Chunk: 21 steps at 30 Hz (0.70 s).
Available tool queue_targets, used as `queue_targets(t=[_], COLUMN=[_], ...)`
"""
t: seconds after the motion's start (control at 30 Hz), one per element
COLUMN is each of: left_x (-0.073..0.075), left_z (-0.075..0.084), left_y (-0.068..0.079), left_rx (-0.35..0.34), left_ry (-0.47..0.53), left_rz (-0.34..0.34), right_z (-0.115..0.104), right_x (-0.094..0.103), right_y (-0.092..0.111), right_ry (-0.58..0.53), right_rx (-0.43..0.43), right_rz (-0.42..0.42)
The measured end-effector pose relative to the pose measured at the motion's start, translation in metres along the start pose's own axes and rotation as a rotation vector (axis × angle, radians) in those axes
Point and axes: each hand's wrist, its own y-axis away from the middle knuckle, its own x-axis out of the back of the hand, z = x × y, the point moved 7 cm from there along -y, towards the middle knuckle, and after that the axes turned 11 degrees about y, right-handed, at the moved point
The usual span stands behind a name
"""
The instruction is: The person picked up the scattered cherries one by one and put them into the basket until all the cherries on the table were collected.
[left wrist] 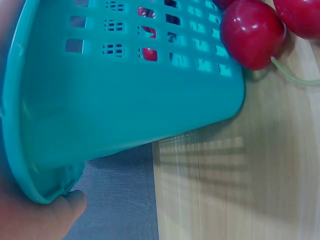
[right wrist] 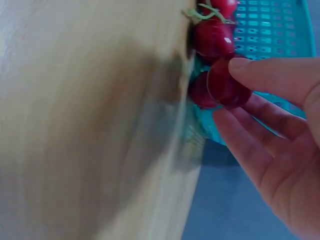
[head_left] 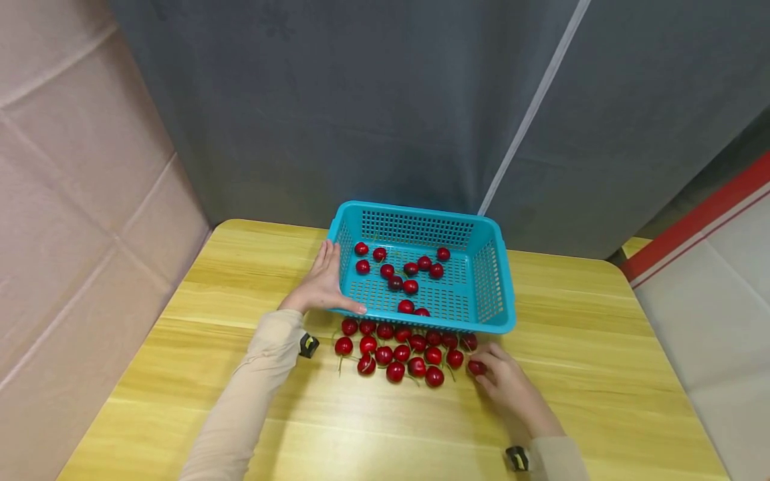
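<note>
A blue plastic basket [head_left: 508,294] with slotted walls stands on the table, several red cherries [head_left: 410,286] scattered over its floor. My left hand [head_left: 321,284] holds its near left corner, thumb along the front rim and fingers against the left side. In the left wrist view a fingertip [left wrist: 76,200] shows at the basket's rim [left wrist: 15,125]. Between thumb and fingers, my right hand [head_left: 511,384] pinches one cherry [right wrist: 225,82], just right of a group of cherries [head_left: 395,371] in front of the basket. Some of these have green stems.
The wooden table [head_left: 337,434] carries the basket near its back edge. Behind it hangs a dark grey curtain [head_left: 361,120]. A pale padded wall [head_left: 78,167] rises at the left, and a white panel with a red edge [head_left: 698,220] stands at the right.
</note>
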Motion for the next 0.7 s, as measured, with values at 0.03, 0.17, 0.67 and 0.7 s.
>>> queue_targets(t=[0.03,0.17,0.67,0.7], left_x=[0.0,0.0,0.0,0.0], left_z=[0.0,-0.001,0.001,0.001], left_y=[0.0,0.0,0.002,0.002], left_rx=[0.0,0.001,-0.024,-0.027], left_ry=[-0.001,-0.003,0.017,0.018], left_rz=[0.001,0.002,0.014,0.012], right_z=[-0.002,-0.011,-0.027,-0.027], right_x=[0.003,0.019,0.077,0.081], right_y=[0.0,-0.002,-0.021,-0.024], right_ry=[-0.004,-0.006,-0.041,-0.038], right_rx=[0.012,0.047,0.108,0.121], right_rz=[0.01,0.029,-0.003,0.008])
